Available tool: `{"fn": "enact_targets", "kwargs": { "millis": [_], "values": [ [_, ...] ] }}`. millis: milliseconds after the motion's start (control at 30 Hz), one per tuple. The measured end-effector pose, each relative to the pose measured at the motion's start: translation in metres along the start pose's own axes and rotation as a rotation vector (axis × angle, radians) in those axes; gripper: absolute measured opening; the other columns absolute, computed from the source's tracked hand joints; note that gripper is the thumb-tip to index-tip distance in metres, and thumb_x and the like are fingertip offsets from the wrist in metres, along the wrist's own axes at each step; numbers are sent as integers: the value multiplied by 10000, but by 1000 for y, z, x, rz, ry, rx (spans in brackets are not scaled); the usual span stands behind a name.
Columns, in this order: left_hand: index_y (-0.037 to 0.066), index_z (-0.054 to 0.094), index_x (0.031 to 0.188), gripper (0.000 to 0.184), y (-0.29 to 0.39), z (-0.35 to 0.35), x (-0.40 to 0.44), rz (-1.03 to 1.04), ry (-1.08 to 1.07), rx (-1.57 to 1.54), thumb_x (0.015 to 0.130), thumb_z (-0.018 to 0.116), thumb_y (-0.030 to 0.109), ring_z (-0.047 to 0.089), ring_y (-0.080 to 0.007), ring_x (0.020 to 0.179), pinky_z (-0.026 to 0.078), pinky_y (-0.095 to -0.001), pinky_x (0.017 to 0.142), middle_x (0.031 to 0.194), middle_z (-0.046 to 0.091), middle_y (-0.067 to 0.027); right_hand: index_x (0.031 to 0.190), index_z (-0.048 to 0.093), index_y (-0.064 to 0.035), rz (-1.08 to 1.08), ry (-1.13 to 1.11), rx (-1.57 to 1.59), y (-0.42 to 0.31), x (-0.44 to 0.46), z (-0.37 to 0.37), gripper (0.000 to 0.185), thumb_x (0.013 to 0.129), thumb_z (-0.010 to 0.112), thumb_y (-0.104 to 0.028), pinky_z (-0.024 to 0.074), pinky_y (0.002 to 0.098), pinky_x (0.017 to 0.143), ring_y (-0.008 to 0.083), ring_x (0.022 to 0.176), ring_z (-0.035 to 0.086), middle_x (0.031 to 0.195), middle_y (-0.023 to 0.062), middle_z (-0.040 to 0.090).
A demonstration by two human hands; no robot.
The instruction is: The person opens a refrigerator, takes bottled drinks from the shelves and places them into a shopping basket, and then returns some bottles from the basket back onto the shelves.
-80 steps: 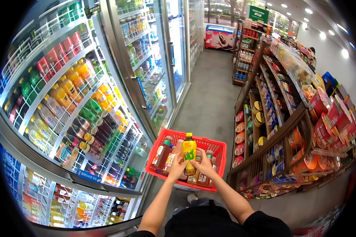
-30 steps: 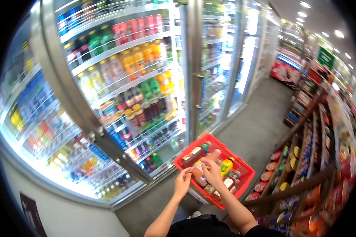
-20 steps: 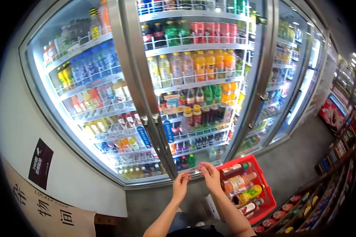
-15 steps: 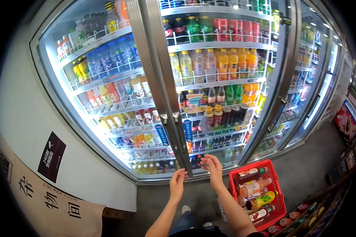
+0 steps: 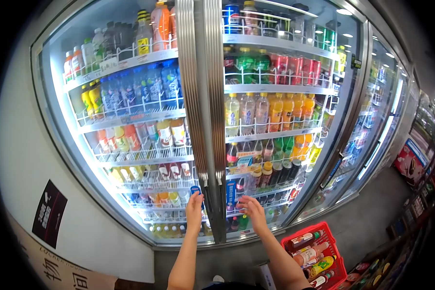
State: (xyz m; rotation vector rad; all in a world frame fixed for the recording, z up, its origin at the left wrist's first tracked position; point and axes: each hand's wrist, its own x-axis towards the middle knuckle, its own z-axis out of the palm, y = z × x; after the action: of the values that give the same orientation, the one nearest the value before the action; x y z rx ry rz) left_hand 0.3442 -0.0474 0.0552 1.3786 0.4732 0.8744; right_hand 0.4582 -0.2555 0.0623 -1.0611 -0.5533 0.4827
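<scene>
left hand: the left hand (image 5: 194, 211) is raised at the lower part of the left cooler door (image 5: 190, 87), fingers pointing up and loosely curled; its fingertips overlap the left blue tag (image 5: 195, 190), though whether they touch it or grip anything, i can't tell.
right hand: the right hand (image 5: 253, 212) is open, fingers spread and a little bent, nothing in it; it is just beside the right blue tag (image 5: 231, 194), in front of the lower part of the right cooler door (image 5: 217, 87).
cooler doors: both look shut, their metal inner edges side by side, a blue tag near each of those edges.
left shelves: blue bottles (image 5: 135, 89) along the second shelf from the top.
right shelves: red cans (image 5: 295, 68) toward the right end of the second shelf, orange bottles (image 5: 290, 110) on the one below.
basket: the red basket (image 5: 340, 261) is right of the right arm, well apart from both hands.
basket load: bottles lying down; a dark bottle (image 5: 302, 240) near the far edge, a yellow bottle (image 5: 323, 265) near the right edge.
</scene>
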Motion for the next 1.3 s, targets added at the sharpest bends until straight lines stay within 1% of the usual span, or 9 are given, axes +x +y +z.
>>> {"fn": "enact_targets", "kwargs": {
  "millis": [133,267,433,533,567,833,1067,1233,1300],
  "values": [
    [-45,689,1024,515,-18,22,47,-45,-53,153,1003,517,440,650,-188,959,472,-305,887,947,710,-140,1323,505,-4,-27,48,-20,-1,8,-10,398,1027,457,-266,499,364,898,242,1093,622,1258,144,602],
    [-35,670,760,645,-29,40,70,-209,-108,11,991,471,533,657,-189,673,503,-314,694,709,676,-117,1313,514,-5,-16,113,-49,9,8,-20,390,1033,443,-267,504,361,890,234,1072,629,1232,137,616],
    [-9,628,646,600,-35,41,81,-266,-168,-45,985,423,442,596,-183,563,466,-296,587,619,627,-109,1305,518,-5,-14,141,-8,18,12,-22,382,1039,429,-264,503,355,887,214,1046,631,1196,128,632],
    [93,465,494,571,-33,38,84,-279,-248,-138,954,428,430,461,-161,425,365,-301,468,462,448,-28,1296,524,-7,-35,154,3,13,20,-12,379,1039,431,-270,498,348,888,207,1032,633,1174,124,642],
    [98,388,477,582,-29,42,82,-313,-198,-180,962,436,417,357,-136,413,283,-303,451,457,367,-12,1295,526,-9,-32,168,-7,12,22,-9,380,1039,431,-273,498,348,890,207,1029,634,1166,122,645],
    [151,304,489,587,-22,34,78,-329,-249,-147,955,475,464,326,-112,447,279,-291,493,467,301,19,1267,555,-5,59,206,-80,39,-23,-6,370,1041,414,-261,517,358,862,210,1003,643,1120,121,661],
    [175,330,531,520,-23,36,62,-303,-91,-100,938,519,438,344,-122,444,306,-284,496,492,328,28,1223,591,-8,28,127,-144,12,-68,24,341,1036,410,-229,506,343,870,188,1052,616,1120,106,664],
    [183,338,486,546,-27,35,42,-308,-43,-50,910,528,470,352,-119,433,293,-287,477,466,323,34,1222,598,-11,83,87,-208,16,-89,-9,340,1034,450,-253,500,330,876,181,1088,614,1153,101,656],
    [161,364,450,569,-18,33,16,-271,10,-52,919,533,436,318,-113,394,225,-303,435,438,322,37,1218,597,-4,100,99,-173,13,-89,-15,360,1035,448,-276,501,324,869,190,1079,618,1160,111,652]
  ]
}}
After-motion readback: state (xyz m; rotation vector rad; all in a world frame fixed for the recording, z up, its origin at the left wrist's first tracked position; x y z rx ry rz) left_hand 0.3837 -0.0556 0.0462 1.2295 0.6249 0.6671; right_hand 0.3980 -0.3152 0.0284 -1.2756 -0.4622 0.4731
